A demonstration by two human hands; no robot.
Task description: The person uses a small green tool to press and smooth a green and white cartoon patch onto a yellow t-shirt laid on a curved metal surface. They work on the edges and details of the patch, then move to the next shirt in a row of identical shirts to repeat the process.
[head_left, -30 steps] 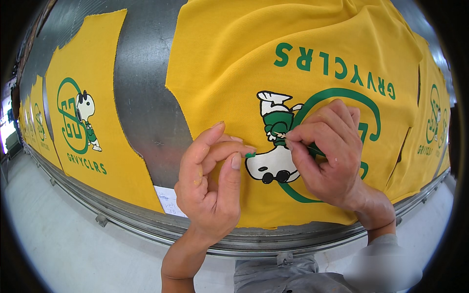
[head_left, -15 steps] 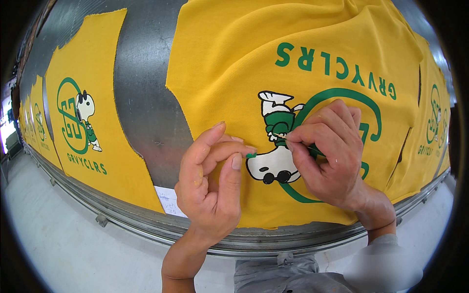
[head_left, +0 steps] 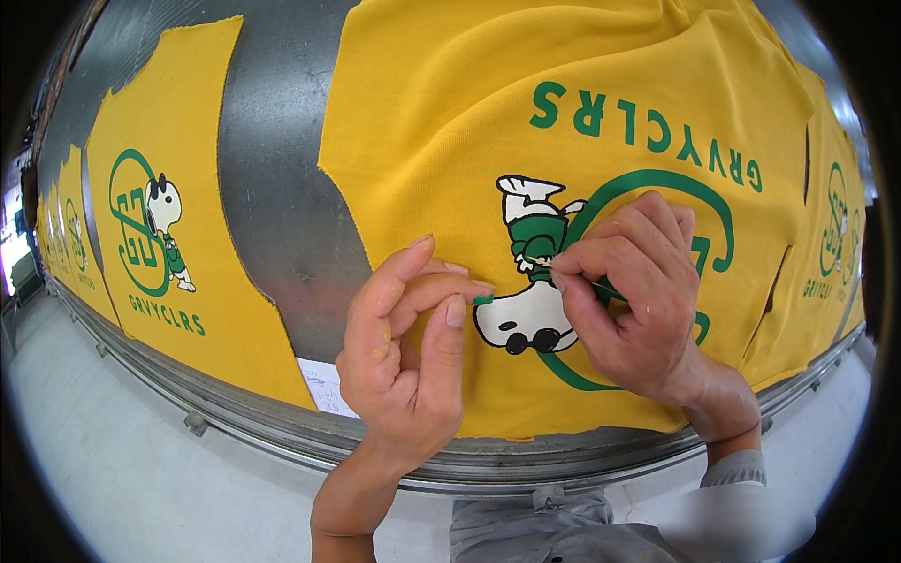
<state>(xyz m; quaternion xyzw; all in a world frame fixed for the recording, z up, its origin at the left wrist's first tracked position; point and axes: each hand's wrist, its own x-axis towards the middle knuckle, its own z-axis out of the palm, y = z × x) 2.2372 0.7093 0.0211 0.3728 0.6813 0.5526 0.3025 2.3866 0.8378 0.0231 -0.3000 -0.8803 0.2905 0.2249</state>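
A yellow fabric panel (head_left: 441, 188) lies in front of me with a printed cartoon dog (head_left: 516, 317) in a green sweater, black outlines and dark glasses, upside down from my side. My right hand (head_left: 638, 291) pinches a thin pale stick (head_left: 542, 262), its point at the dog's green sweater. Whether the stick is a toothpick or a fine brush is too small to tell. Just left of the dog's head, my left hand (head_left: 404, 347) hovers palm inward, fingers bent but apart and holding nothing. A smear of green paint (head_left: 482, 299) sits on one fingertip, and yellowish specks mark the fingers.
The panel rests on a long dark grey table (head_left: 282, 141) with a metal rail (head_left: 488, 469) along its near edge. Similar printed yellow panels lie at left (head_left: 178, 103) and right (head_left: 835, 188). A white paper with handwriting (head_left: 326, 387) lies by the near edge.
The tip of the stick has shifted very slightly over the green sweater. My left hand stays where it was.
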